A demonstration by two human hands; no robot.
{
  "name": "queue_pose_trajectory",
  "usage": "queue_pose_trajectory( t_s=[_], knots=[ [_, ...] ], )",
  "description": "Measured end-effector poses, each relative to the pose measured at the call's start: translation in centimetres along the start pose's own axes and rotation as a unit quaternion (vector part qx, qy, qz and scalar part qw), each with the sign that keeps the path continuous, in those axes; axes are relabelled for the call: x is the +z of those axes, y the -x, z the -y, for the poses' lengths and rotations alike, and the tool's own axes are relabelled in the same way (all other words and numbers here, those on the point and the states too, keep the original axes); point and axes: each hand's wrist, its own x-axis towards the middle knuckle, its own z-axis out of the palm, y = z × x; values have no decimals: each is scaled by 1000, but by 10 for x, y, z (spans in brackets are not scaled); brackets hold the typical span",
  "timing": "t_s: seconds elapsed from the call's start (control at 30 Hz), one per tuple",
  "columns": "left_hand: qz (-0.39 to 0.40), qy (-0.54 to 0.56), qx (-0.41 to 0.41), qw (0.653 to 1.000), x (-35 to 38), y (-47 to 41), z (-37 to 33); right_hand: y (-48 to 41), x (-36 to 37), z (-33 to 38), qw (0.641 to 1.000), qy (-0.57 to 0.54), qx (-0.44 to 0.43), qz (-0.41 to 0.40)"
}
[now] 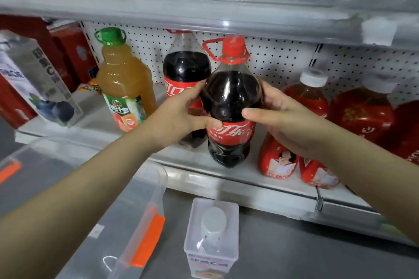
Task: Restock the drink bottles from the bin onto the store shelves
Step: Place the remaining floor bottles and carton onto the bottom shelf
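A large cola bottle (230, 95) with a red cap and red label stands upright near the front edge of the white shelf (199, 161). My left hand (179, 115) grips its left side and my right hand (285, 120) grips its right side, thumb across the front. A second cola bottle (183, 68) stands just behind it. The clear plastic bin (145, 217) with orange latches sits low at the left, under my left arm.
An orange juice bottle (123, 84) with a green cap stands left of the colas. Red tea bottles (360, 111) fill the shelf's right side. A clear square bottle (213, 238) stands on the floor below. Boxes (40, 77) lean at far left. An upper shelf (204, 11) overhangs.
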Motion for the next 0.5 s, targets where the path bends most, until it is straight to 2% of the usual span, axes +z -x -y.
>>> queue_pose_trajectory(
  t_s=[0.13,0.37,0.5],
  knots=[
    [29,3,-3,1000,-3,-7,4,-3,-2,1,1000,14,8,8],
    [14,39,-12,999,-7,7,17,-3,12,-9,996,83,7,-21],
    [-11,68,-6,998,-3,19,17,2,21,-11,993,117,-18,-11]
  ],
)
